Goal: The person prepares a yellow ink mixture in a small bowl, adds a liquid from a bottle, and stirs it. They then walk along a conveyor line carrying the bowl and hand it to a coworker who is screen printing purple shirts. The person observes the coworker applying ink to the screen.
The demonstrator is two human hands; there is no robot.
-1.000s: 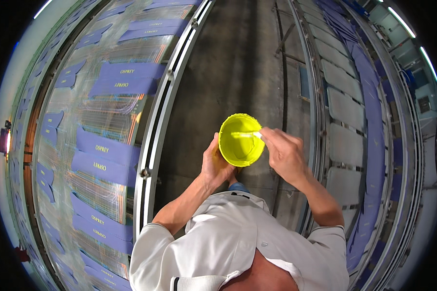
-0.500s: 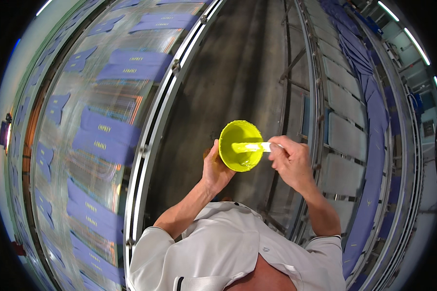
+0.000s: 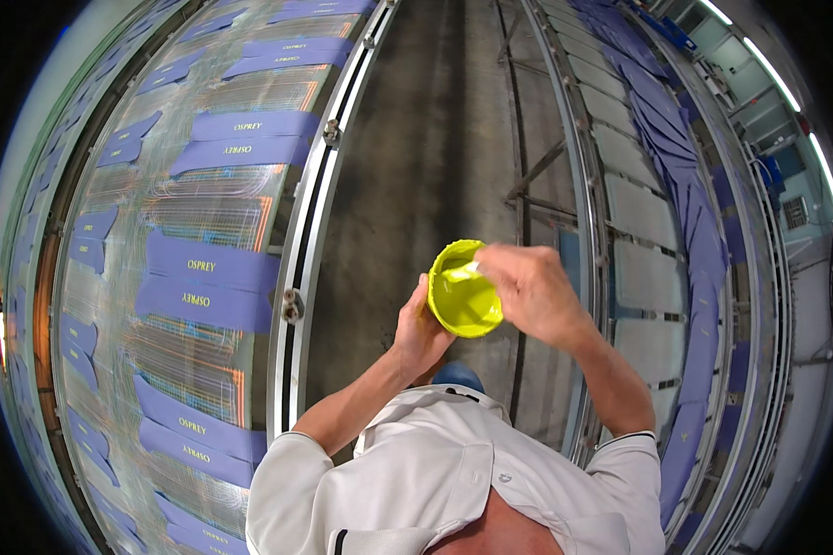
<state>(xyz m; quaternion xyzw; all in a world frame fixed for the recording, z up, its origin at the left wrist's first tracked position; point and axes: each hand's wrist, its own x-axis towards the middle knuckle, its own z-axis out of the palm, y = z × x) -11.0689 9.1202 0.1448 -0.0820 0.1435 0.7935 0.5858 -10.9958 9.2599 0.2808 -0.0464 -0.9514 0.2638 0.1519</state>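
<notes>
Stirrer [image 3: 455,274] in tub [image 3: 467,313] between tables [image 3: 204,356]

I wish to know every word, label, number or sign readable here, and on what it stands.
Large purple fabric pieces, left: one legible yellow word in capitals, printed twice, not quoted here.
Small purple fabric pieces, farther left: yellow lettering too small to read.
Long purple fabric, right: marks too blurred to read.
Yellow-green round tub: no lettering visible.

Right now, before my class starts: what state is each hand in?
Left hand: holding the yellow tub.
Right hand: closed, holding the yellow-smeared white stick.
</notes>
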